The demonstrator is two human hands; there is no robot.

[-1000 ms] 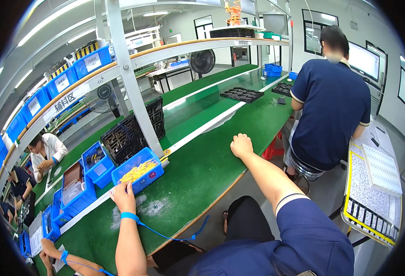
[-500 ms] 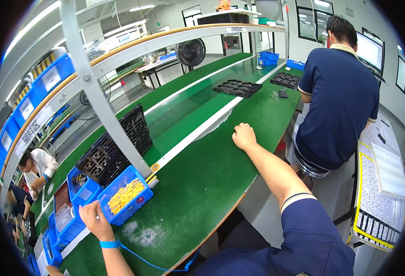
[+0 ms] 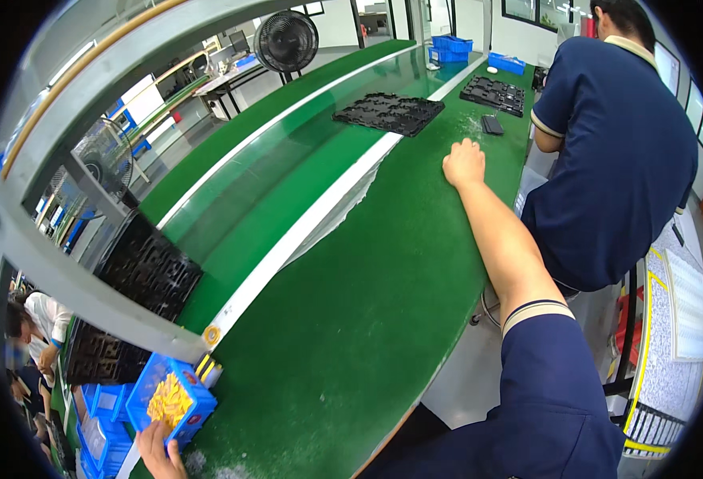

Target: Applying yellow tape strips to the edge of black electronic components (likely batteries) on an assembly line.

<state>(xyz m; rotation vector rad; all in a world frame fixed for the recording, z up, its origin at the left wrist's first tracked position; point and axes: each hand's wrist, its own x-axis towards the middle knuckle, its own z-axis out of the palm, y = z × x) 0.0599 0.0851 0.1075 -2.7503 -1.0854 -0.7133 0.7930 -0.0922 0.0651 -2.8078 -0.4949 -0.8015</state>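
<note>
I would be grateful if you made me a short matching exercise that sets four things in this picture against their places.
Column one
1. Left hand
2. Right hand
3. Yellow pieces
4. White sheet

Column two
A. Heaped inside the blue bin
B. On the speckled side table at the far right
C. At the near end of the blue bin
D. At the green bench, well apart from the blue bin

Right pairs: 1-C, 2-D, 3-A, 4-B
</note>
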